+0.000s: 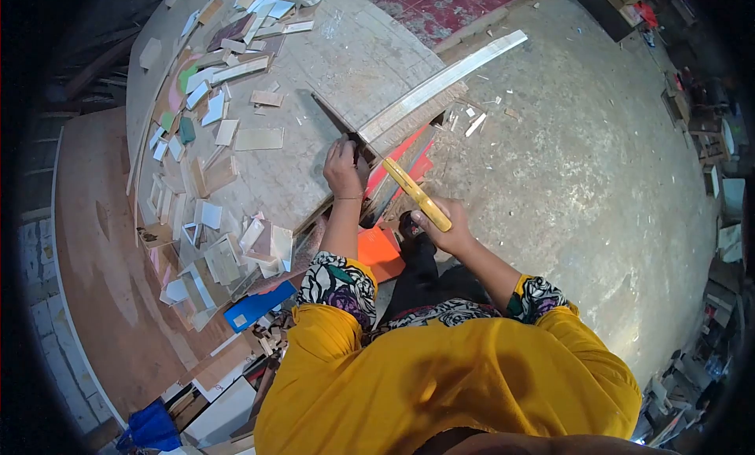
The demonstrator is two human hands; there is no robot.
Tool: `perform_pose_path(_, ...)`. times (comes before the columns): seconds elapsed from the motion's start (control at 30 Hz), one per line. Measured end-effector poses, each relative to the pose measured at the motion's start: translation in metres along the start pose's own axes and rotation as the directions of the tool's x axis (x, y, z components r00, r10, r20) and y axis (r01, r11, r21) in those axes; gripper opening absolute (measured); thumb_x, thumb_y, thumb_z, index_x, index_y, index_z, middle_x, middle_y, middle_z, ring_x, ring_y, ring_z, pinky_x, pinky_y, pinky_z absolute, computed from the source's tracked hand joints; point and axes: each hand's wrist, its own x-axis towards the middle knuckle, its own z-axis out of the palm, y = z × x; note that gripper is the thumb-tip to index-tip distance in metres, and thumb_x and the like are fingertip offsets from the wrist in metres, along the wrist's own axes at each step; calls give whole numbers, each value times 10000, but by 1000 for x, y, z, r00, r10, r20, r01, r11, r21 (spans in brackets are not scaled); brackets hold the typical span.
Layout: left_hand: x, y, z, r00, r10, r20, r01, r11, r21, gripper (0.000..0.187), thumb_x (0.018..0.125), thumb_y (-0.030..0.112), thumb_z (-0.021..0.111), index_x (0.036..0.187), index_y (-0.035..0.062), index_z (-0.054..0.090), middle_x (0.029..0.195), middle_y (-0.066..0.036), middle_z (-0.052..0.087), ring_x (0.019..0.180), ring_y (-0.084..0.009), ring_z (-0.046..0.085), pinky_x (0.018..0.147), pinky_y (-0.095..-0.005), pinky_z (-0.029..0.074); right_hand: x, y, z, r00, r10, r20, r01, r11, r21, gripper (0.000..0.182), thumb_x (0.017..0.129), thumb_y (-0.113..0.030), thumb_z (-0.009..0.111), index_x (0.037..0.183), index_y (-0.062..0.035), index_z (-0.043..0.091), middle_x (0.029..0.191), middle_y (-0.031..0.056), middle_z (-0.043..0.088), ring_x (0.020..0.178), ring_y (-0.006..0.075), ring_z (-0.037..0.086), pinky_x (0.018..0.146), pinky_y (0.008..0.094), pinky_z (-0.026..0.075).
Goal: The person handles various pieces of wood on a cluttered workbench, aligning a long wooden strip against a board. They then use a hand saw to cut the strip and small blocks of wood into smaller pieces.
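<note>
My right hand (pixel 446 223) is closed around a long yellow handle (pixel 410 189). Its far end reaches the near corner of a wooden board assembly. That assembly has a long pale board (pixel 440 85) running to the upper right and a thin dark-edged panel (pixel 334 115) meeting it at the corner. At this joint my left hand (pixel 344 170) has its fingers curled against the wood, with the fingertips partly hidden. The worktable (pixel 377 42) lies beneath the assembly, whose pale board juts past the table's right edge.
Wood and board offcuts (pixel 224 85) are strewn over the table's left side, with more scraps (pixel 252 246) nearer me. An orange piece (pixel 379 254) and a blue piece (pixel 259 305) lie close to my body. A brown sheet (pixel 102 258) stands left; small chips dot the concrete floor (pixel 566 180).
</note>
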Motion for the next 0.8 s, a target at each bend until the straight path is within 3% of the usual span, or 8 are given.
perform_pose_path(0.17, -3, -3, 3, 1000, -11, 8, 11, 1000, -22, 194, 631, 5, 561, 825, 7, 569, 991, -186, 615, 933, -344, 575, 818, -390, 470, -4, 2, 6, 998, 11, 57, -10, 1000, -7, 204, 818, -259, 631, 828, -57, 608, 678, 100, 591, 605, 220, 580, 562, 319, 437)
perform_pose_path(0.23, -2, -2, 3, 1000, -13, 13, 13, 1000, -10, 196, 632, 8, 564, 828, 10, 571, 993, -184, 616, 933, -342, 576, 819, -390, 469, -1, 5, 4, 997, -3, 74, -11, 983, 181, 221, 832, -256, 618, 841, -36, 606, 675, 83, 602, 595, 179, 570, 560, 298, 439)
perform_pose_path(0.33, -2, 0, 0, 1000, -4, 30, 4, 1000, 2, 191, 643, 21, 565, 834, 15, 575, 1003, -176, 618, 937, -337, 576, 818, -389, 470, -3, 4, 0, 994, 60, 96, -85, 957, 279, 220, 847, -243, 603, 849, -24, 603, 664, 71, 599, 589, 150, 550, 557, 283, 437)
perform_pose_path(0.47, -3, -1, 2, 999, 30, 14, -31, 998, 59, 165, 674, 48, 553, 835, 22, 577, 1019, -157, 620, 949, -329, 577, 821, -384, 473, -30, 9, 2, 991, 112, 78, -118, 989, 87, 206, 828, -205, 622, 843, -2, 591, 629, 101, 557, 571, 161, 538, 549, 284, 417)
perform_pose_path(0.5, -4, -4, 4, 1000, 21, 8, -21, 999, 46, 151, 693, 72, 548, 834, 25, 576, 1023, -144, 621, 956, -331, 576, 829, -379, 472, -41, 12, 3, 999, -42, 14, 40, 991, 127, 186, 814, -177, 627, 805, 0, 570, 606, 110, 525, 533, 182, 508, 528, 300, 398)
perform_pose_path(0.67, -2, 3, -1, 999, 1, 33, -1, 1000, 22, 155, 690, 62, 595, 841, 37, 571, 1023, -137, 618, 948, -333, 576, 814, -386, 469, -74, 2, -9, 999, 41, 31, -45, 990, 131, 201, 813, -166, 624, 751, -4, 522, 592, 89, 474, 529, 180, 454, 510, 314, 362)
perform_pose_path(0.73, -1, 2, -1, 999, -8, 53, 8, 1000, -13, 167, 688, 57, 611, 849, 42, 569, 1023, -135, 616, 939, -334, 577, 802, -392, 469, -70, 3, -13, 988, 106, -111, -76, 968, 240, 210, 817, -175, 626, 761, 0, 524, 591, 74, 448, 550, 151, 436, 521, 302, 363)
perform_pose_path(0.8, -1, 0, -1, 999, 33, -13, -33, 999, 6, 228, 705, 76, 638, 927, 59, 584, 950, -146, 623, 881, -337, 583, 755, -405, 464, -69, 3, -13, 989, 96, -110, -69, 971, 229, 216, 819, -185, 625, 768, 1, 528, 599, 75, 451, 556, 153, 439, 528, 300, 368)
